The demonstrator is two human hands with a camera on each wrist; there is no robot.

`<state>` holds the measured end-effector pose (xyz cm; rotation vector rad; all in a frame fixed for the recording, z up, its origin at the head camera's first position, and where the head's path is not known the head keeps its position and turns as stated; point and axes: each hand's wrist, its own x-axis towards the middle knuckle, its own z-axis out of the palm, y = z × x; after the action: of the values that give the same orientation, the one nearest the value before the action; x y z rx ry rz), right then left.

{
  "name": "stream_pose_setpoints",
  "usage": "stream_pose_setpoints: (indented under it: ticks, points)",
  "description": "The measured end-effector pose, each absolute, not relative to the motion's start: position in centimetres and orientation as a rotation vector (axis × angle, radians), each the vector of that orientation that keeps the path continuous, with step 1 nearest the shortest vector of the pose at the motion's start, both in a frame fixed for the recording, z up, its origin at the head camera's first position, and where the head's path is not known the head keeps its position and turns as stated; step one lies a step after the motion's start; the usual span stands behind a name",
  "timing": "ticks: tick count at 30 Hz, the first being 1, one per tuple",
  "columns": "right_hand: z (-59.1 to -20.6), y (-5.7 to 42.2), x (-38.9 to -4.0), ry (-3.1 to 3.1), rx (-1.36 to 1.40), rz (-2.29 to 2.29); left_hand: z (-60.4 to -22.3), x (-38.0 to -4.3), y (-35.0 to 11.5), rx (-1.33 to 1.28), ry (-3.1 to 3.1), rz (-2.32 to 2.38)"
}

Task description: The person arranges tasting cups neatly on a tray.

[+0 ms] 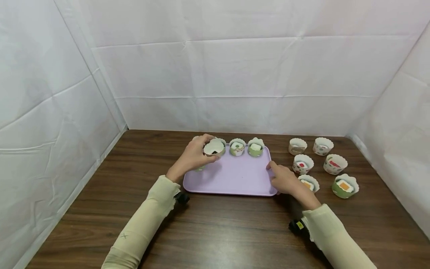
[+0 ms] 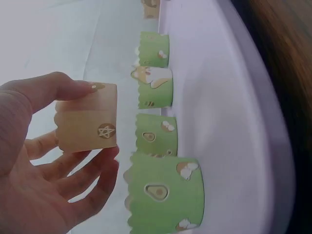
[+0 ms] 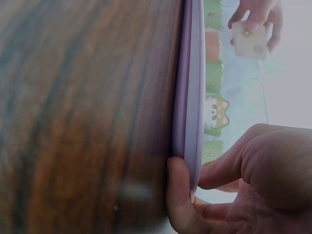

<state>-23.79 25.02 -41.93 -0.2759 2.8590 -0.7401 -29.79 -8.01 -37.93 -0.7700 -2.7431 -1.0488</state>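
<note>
Brown cup (image 2: pixel 92 127), just 1, pinched in the left hand (image 1: pixel 195 154) above 1 lilac tray (image 1: pixel 238 175), at its back left; the right hand (image 1: pixel 283 179) pinches it at the right! 2 green cups (image 1: pixel 255 151) show whole along the back; 6 more cups (image 1: pixel 332 169) stand right of it.

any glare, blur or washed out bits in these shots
Head view: a soft sheen on the tabletop, lower centre; left wrist view: hazy, the tray edge looks bowed, perhaps lens distortion; right wrist view: tabletop blurred with a faint glare patch, the distant left hand pale and soft.
</note>
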Motion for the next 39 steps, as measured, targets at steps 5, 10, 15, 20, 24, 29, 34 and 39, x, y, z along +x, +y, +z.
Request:
stream_pose_setpoints:
  ticks: [5, 10, 15, 20, 24, 29, 34, 39]
  points:
    - [-42.0, 24.9, -23.9, 2.852, -0.273, -0.742, -38.5, -30.0, -7.2, -0.772, -2.796, -0.914]
    - [-41.9, 24.9, -23.9, 2.855, -0.270, -0.738, -39.0, -30.1, -6.7, -0.790, -2.804, -0.843]
    - [-41.8, 24.9, -23.8, 2.859, -0.281, -0.745, -39.3, -29.8, -6.4, -0.754, -2.829, -0.766]
    - [-41.8, 24.8, -23.7, 2.860, -0.277, -0.738, -39.6, -29.7, -6.1, -0.739, -2.865, -0.634]
    - [-41.8, 24.8, -23.8, 2.852, -0.267, -0.733, -39.7, -29.6, -6.1, -0.754, -2.875, -0.567]
    - [-41.8, 24.8, -23.8, 2.855, -0.267, -0.726, -39.8, -29.5, -6.0, -0.766, -2.868, -0.537]
    - [-41.8, 24.8, -23.9, 2.856, -0.271, -0.722, -39.8, -29.5, -6.0, -0.748, -2.865, -0.544]
    - [-41.9, 24.8, -23.8, 2.854, -0.267, -0.727, -39.6, -29.3, -6.0, -0.729, -2.874, -0.587]
